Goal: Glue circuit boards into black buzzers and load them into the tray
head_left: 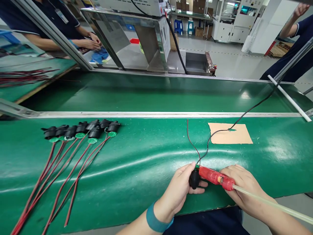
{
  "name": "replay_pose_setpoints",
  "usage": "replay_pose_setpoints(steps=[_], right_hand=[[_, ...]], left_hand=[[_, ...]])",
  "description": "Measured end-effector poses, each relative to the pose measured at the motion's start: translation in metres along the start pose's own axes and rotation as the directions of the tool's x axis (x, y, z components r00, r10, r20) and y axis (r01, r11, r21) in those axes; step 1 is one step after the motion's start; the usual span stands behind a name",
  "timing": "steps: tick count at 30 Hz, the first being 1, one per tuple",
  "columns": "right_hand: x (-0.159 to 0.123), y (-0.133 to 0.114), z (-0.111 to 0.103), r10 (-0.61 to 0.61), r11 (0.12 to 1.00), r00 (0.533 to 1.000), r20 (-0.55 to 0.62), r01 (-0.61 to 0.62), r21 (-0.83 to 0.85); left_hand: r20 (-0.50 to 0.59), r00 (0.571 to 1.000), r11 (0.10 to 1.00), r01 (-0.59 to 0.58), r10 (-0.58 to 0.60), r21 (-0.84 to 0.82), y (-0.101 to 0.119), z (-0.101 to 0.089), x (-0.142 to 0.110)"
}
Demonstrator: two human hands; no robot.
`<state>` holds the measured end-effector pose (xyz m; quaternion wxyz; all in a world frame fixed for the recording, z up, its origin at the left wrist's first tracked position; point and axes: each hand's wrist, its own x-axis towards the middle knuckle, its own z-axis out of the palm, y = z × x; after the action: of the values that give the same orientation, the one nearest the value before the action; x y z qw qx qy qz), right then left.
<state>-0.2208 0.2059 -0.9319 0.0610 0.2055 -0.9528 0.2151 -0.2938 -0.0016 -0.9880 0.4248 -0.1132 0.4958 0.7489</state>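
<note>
My left hand [179, 184] grips a small black housing [194, 179] with a green end, thumb on top and fingers underneath. In my right hand [244, 186] is a red hot glue gun [212, 176]. A pale glue stick [271, 204] runs out of its rear toward the lower right. The gun's front lies against or very near the housing's green end; its nozzle is hidden. A thin dark red wire [192, 142] leads up from the housing. A black cable [244, 114] also runs to this spot, but where it ends I cannot tell.
Several black housings [80, 127] with green discs and long red wires [56, 179] lie on the green bench [137, 189] at left. A cardboard piece [239, 138] lies under the cable. A metal rail [156, 114] crosses behind. Two people stand beyond; one person's hands [91, 42] show at upper left.
</note>
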Motion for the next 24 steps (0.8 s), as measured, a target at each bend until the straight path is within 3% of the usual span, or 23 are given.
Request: replay_pose_setpoints(steps=[14, 24], right_hand=[[-0.002, -0.001, -0.003, -0.063, 0.992, 0.997, 0.035, 0.067, -0.104], [-0.014, -0.003, -0.003, 0.010, 0.974, 0.990, 0.140, 0.022, -0.226]], left_hand=[[-0.015, 1.000, 1.000, 0.012, -0.011, 0.014, 0.004, 0.004, 0.000], [-0.019, 1.000, 0.999, -0.024, 0.024, 0.027, 0.001, 0.003, 0.001]])
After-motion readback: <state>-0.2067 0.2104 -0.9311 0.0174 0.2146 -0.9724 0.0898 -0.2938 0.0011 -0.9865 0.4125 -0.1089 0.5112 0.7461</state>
